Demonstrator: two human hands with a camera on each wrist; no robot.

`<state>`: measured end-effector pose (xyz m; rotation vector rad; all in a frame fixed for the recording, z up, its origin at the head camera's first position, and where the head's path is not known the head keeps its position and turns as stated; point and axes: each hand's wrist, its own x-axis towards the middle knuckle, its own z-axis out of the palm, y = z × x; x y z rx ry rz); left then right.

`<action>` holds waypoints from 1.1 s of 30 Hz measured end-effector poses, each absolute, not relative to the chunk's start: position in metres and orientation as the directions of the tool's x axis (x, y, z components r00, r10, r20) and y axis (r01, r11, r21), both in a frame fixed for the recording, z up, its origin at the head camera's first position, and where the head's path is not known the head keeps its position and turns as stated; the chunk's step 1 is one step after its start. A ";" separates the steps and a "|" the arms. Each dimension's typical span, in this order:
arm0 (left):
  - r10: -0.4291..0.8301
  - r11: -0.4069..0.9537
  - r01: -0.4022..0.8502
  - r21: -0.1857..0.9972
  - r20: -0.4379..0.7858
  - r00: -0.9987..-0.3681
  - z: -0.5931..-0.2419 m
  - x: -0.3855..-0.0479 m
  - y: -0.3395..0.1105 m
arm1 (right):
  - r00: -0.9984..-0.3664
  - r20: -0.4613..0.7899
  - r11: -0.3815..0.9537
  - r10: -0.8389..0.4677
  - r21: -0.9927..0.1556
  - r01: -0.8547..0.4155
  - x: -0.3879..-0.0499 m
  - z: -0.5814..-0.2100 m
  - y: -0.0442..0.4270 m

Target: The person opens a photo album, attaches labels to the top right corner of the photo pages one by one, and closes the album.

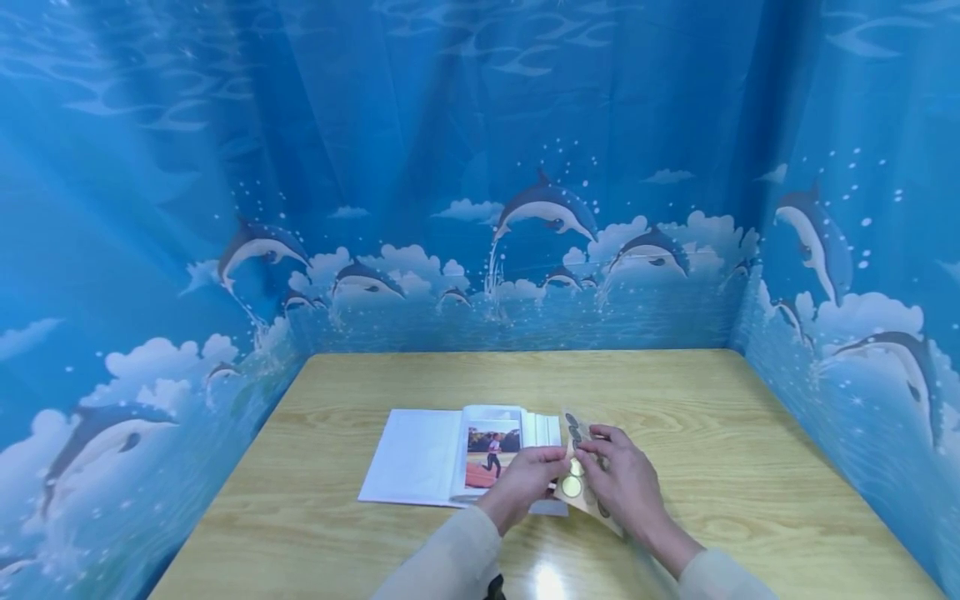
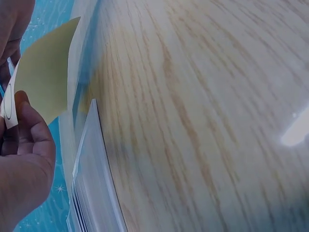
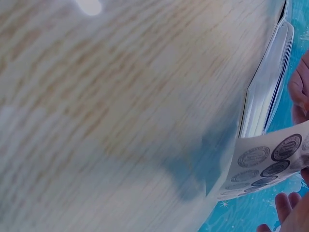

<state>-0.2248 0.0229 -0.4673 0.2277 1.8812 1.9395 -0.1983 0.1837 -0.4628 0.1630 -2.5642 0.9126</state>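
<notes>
Apparently I'm midway: album (image 1: 420,454) open, photo (image 1: 492,457) inside, stickers (image 1: 572,486) left on the sheet (image 2: 46,72) held beside it. Left hand (image 1: 523,479) pinches the sheet; right hand (image 1: 628,483) touches it, grip unclear.

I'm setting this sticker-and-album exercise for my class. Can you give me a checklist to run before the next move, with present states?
1. Left hand gripping the sticker sheet: ok.
2. Round gold stickers showing on the sheet: ok.
3. Photo album open on the wood-grain table: ok.
4. Runner photo facing up: ok.
5. Sheet flat: not ok, it curves.
6. Peeling started: cannot tell; right hand covers part of the sheet.
</notes>
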 end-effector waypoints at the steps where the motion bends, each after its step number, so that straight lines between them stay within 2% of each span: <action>1: 0.407 0.015 -0.188 0.982 -0.178 -0.896 -0.467 -0.225 0.023 | -0.909 0.416 0.779 0.032 -0.580 -0.238 -0.199 -0.463 0.184; 9: 0.408 0.016 -0.182 0.983 -0.172 -0.896 -0.466 -0.223 0.024 | -0.923 0.383 0.790 0.034 -0.577 -0.210 -0.200 -0.461 0.186; 19: 0.397 0.030 -0.142 0.989 -0.142 -0.907 -0.467 -0.222 0.023 | -0.877 0.480 0.803 0.004 -0.524 -0.284 -0.200 -0.465 0.183; 25: 0.402 0.018 -0.162 0.987 -0.155 -0.903 -0.469 -0.222 0.023 | -0.863 0.504 0.806 -0.002 -0.511 -0.300 -0.201 -0.466 0.184; 33: 0.287 0.082 -0.153 0.985 -0.171 -0.942 -0.468 -0.226 0.023 | -0.854 0.518 0.807 -0.040 -0.487 -0.333 -0.199 -0.469 0.184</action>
